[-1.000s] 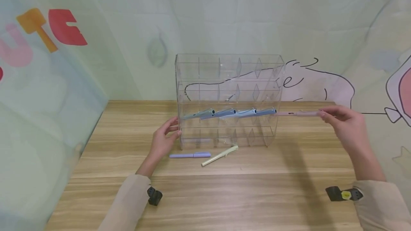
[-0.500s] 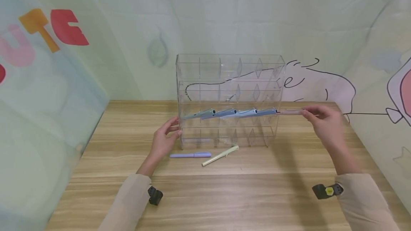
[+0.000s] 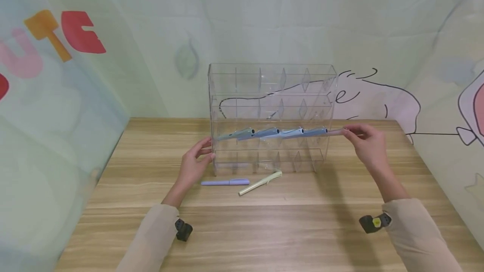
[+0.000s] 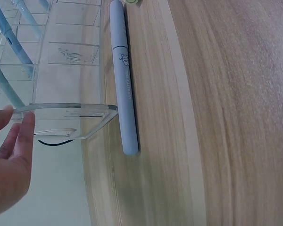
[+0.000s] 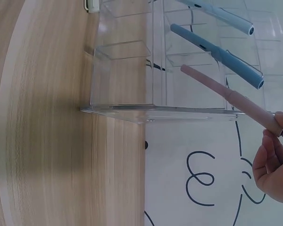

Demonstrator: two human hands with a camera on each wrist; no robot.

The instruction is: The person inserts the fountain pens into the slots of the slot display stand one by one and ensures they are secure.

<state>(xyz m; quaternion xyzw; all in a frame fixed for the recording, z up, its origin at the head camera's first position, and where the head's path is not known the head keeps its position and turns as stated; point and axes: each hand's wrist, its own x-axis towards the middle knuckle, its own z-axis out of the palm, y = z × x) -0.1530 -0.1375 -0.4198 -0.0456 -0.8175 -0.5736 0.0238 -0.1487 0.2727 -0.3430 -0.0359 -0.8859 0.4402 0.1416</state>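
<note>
Your right hand (image 3: 368, 144) has come leftward over the last second, bringing the pink pen (image 5: 233, 98) in to the right end of the clear rack (image 3: 272, 83). Beneath everything you have the wood-grain table (image 3: 280, 230), with the tiered rack standing upright on it. Your left hand (image 3: 193, 167) has its fingers and thumb loosely spread, resting against the rack's left side. Your right thumb and fingertips pinch the pink pen's outer end; its other end lies beside the rightmost of four green and blue pens (image 3: 267, 132), slanting in the rack's third tier down. You cannot tell whether it rests on anything there. In front lie a lavender pen (image 3: 224, 182) and a pale-green pen (image 3: 260, 184).
</note>
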